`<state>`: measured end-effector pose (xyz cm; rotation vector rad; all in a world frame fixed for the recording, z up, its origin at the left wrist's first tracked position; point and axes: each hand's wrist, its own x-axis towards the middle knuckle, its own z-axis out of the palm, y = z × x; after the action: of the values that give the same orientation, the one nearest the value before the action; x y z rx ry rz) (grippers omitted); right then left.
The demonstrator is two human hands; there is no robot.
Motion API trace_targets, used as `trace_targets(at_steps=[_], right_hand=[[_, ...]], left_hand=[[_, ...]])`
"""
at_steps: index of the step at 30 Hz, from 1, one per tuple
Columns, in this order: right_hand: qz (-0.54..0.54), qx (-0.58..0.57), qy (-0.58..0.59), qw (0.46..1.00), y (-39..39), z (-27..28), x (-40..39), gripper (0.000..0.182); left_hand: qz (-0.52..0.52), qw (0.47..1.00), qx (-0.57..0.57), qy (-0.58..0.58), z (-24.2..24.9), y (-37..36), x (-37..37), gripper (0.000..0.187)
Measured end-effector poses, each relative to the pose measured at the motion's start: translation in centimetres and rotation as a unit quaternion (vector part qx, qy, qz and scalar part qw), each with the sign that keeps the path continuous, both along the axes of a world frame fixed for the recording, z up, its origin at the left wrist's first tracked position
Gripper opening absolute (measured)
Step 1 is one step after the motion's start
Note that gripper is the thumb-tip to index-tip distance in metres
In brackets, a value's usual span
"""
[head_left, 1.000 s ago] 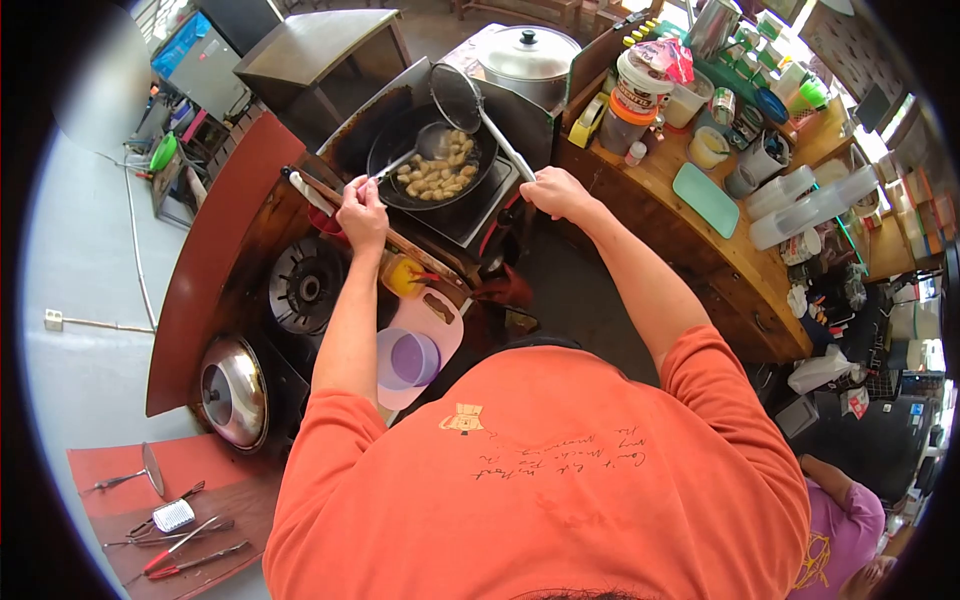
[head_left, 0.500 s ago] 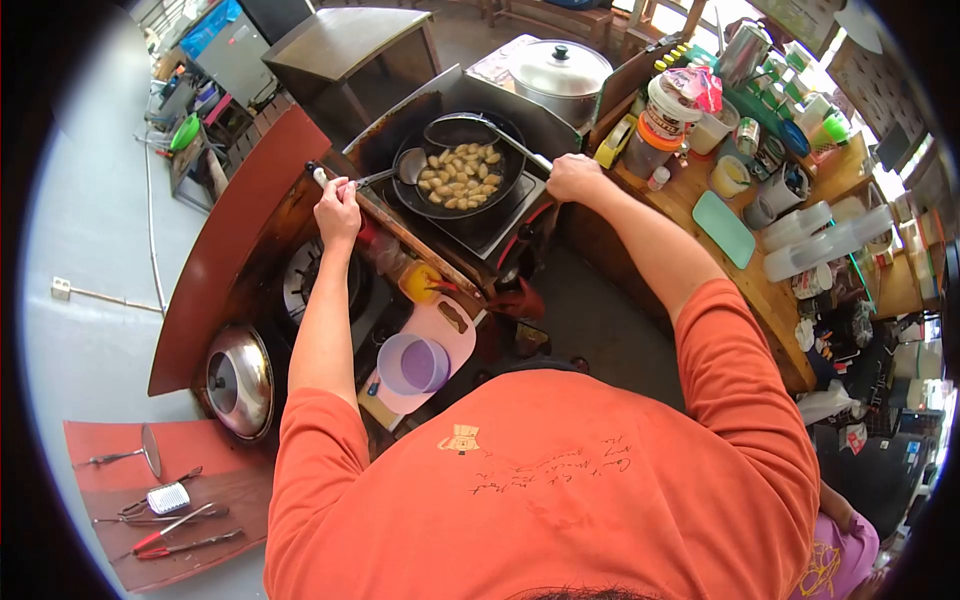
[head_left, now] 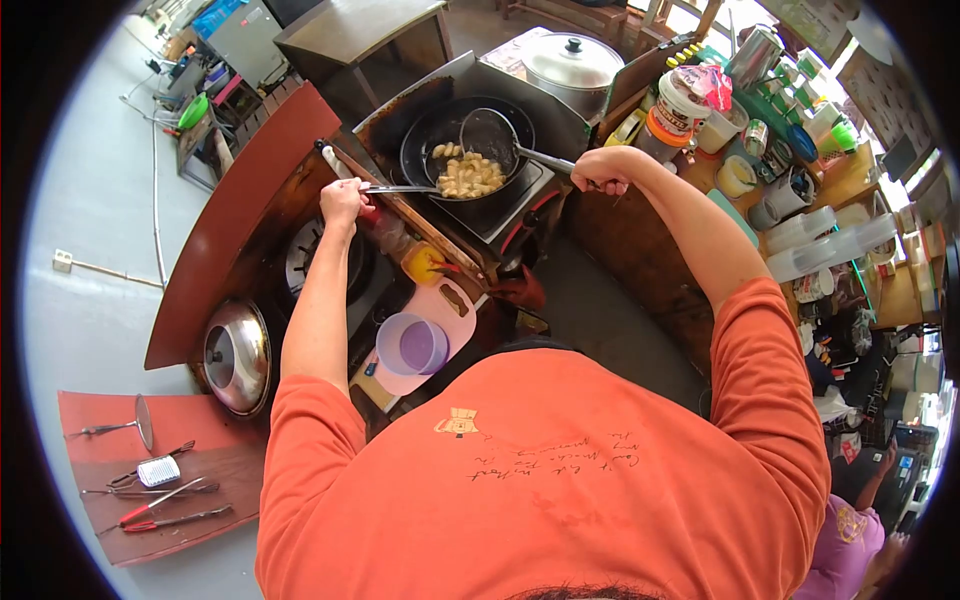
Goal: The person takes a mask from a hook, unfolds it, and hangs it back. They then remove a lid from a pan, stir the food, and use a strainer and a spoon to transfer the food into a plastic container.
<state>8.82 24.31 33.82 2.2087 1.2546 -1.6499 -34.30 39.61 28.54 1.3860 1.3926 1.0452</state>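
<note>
I see my left hand point(head_left: 343, 200) gripping the ladle point(head_left: 400, 188) and my right hand point(head_left: 603, 168) gripping the strainer point(head_left: 490, 133); between them, ahead, the wok point(head_left: 425, 150) holds the fried pieces point(head_left: 468, 176).

Handwritten lines on the back of the orange shirt point(head_left: 545, 460), too small to read

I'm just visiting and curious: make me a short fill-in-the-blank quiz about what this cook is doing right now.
1. The left hand holds a ladle that reaches into the black ____.
2. The right hand holds the handle of a wire ____.
3. The food pieces in the pan are pale ____ in colour.
4. Near the cook, a purple cup sits on a ____ cutting board.

Missing words: wok; strainer; yellow; pink
</note>
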Motion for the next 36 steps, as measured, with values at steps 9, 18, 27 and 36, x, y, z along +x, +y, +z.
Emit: trace_targets(at_steps=[9,18,27,36], right_hand=[[-0.075,-0.073,0.139,0.985,0.1,-0.5,1.4,0.018],[-0.180,-0.093,0.260,0.944,0.7,-2.8,0.8,0.021],[-0.190,0.044,0.134,0.972,0.2,-2.9,-1.6,0.018],[-0.062,0.118,-0.001,0.991,-2.0,-3.5,-2.3,0.017]], left_hand=[[0.047,0.988,-0.087,-0.120,0.4,-1.2,1.2,0.020],[-0.076,0.973,0.212,0.047,1.7,-1.4,6.9,0.015],[-0.111,0.871,0.424,0.220,3.0,4.8,4.9,0.015],[-0.099,0.945,0.245,0.193,-0.3,8.7,-0.6,0.015]])
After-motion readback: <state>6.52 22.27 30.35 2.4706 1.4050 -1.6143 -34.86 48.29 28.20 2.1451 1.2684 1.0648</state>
